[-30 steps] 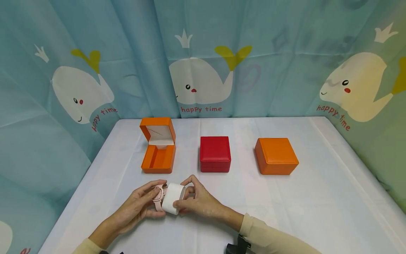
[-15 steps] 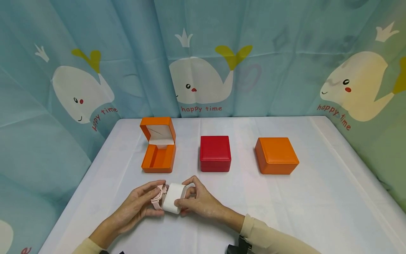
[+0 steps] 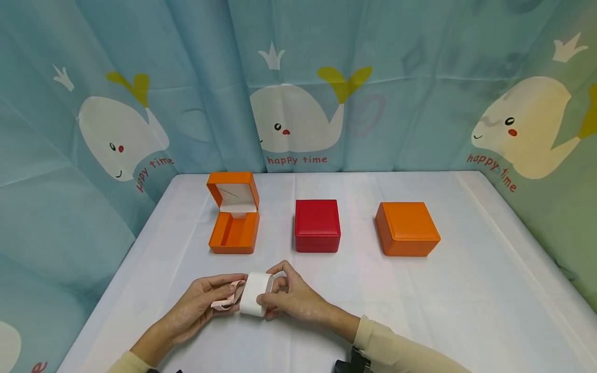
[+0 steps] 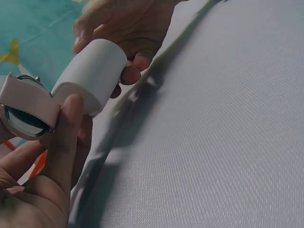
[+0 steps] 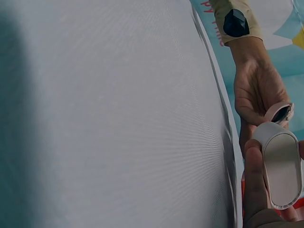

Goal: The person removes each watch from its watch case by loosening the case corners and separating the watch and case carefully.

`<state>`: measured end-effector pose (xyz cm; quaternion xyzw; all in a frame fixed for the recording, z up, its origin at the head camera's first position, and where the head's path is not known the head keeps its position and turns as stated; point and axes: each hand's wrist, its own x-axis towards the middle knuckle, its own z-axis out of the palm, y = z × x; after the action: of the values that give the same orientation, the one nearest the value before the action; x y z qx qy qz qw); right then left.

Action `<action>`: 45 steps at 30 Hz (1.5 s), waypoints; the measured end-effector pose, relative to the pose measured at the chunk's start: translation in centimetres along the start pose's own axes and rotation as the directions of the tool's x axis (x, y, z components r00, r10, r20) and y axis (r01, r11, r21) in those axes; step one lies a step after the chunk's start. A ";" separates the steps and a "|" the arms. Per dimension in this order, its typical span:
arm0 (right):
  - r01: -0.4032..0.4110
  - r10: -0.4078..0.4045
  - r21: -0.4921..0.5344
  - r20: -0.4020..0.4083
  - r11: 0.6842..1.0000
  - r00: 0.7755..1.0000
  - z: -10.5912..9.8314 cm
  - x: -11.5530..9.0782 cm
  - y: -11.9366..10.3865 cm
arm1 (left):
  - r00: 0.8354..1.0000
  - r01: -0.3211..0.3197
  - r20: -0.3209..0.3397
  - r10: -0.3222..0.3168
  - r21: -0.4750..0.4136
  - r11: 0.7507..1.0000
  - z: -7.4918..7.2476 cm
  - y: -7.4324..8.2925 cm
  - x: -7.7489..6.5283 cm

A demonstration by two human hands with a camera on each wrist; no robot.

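Observation:
My left hand [image 3: 191,308] holds a pink wristwatch [image 3: 223,304] between thumb and fingers, low over the table's near left part. Its pink strap [image 4: 33,99] and the metal-rimmed case show in the left wrist view, right beside the end of a white watch cushion [image 3: 254,294]. My right hand [image 3: 300,300] pinches that cushion at its other end, thumb on the near side and index finger over the far edge. In the right wrist view the cushion's flat oval end [image 5: 282,166] faces the camera, with the watch [image 5: 280,113] just behind it.
Beyond the hands stand an orange box [image 3: 234,233] with its lid up, a closed red box [image 3: 317,226] and a closed orange box [image 3: 408,229]. All rest on a white-covered table [image 3: 420,311]. Blue curtains [image 3: 200,77] with whale prints enclose the table's back and sides.
The watch has tipped over in my left hand, its dial turning away from the head camera and its strap swinging left. My right hand and the cushion have barely moved.

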<state>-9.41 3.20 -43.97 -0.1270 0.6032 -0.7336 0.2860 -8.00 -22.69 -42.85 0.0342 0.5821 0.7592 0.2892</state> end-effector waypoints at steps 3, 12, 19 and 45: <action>-0.008 0.008 0.001 0.000 1.000 1.000 0.0 0.0 0.1 | 1.000 -0.002 -0.018 0.002 0.013 1.000 0.0 0.0 0.0; -0.007 0.007 0.003 0.011 1.000 1.000 0.1 0.1 0.1 | 0.995 -0.059 -0.079 0.069 0.121 0.991 -0.1 0.0 -0.1; -0.028 0.028 0.010 0.016 1.000 0.999 0.1 0.0 0.2 | 0.978 -0.143 -0.113 0.175 0.243 0.959 -0.2 -0.2 0.1; -0.033 0.033 0.009 0.028 0.999 0.999 0.0 -0.3 0.3 | 0.868 -0.155 -0.143 0.475 0.831 0.534 -2.4 0.0 1.1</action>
<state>-9.07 3.39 -44.21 -0.1260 0.5976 -0.7298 0.3071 -9.86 -24.19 -43.96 0.1293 0.8835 0.4501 -0.0114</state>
